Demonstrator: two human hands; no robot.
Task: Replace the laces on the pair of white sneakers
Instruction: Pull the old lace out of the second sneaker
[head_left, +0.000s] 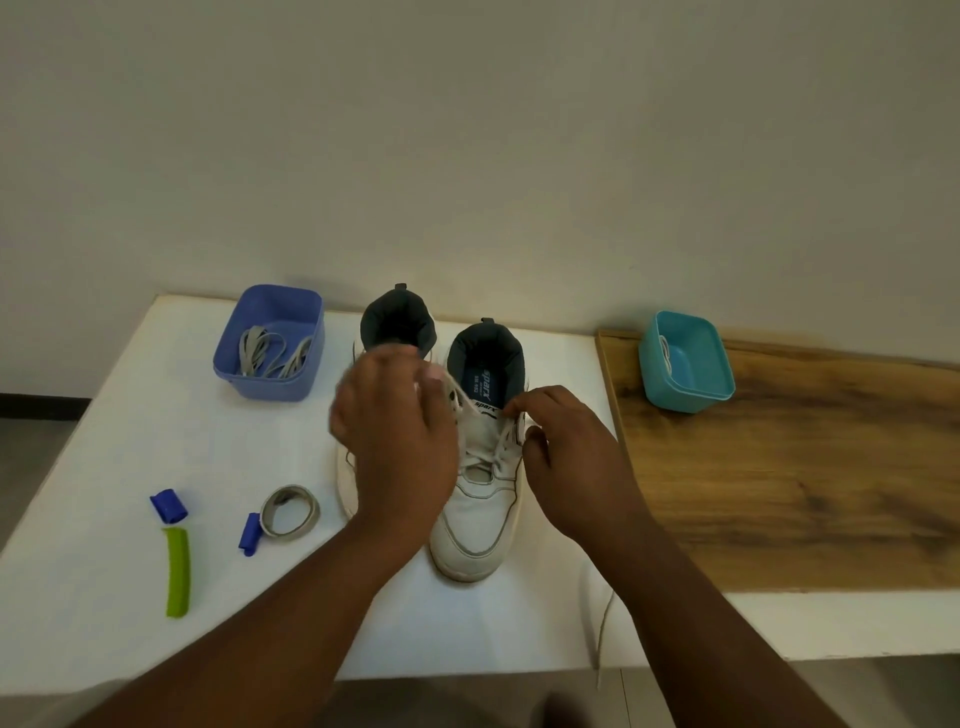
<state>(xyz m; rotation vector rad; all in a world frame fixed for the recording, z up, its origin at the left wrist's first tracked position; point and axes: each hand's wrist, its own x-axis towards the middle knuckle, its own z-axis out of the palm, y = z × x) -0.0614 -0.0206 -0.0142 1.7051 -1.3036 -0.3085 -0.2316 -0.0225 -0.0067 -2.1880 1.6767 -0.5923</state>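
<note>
Two white sneakers stand side by side on the white table, toes towards me. The right sneaker still carries a white lace in its eyelets. My left hand hovers over the left sneaker and hides most of it; its fingertips pinch a lace end near the right sneaker's top eyelets. My right hand pinches the lace at the right-side eyelets. A loose lace end trails off the table's front edge.
A blue tub at the back left holds grey laces. A teal tub with a white lace stands on the wooden board at right. A grey tape roll, two blue pieces and a green strip lie front left.
</note>
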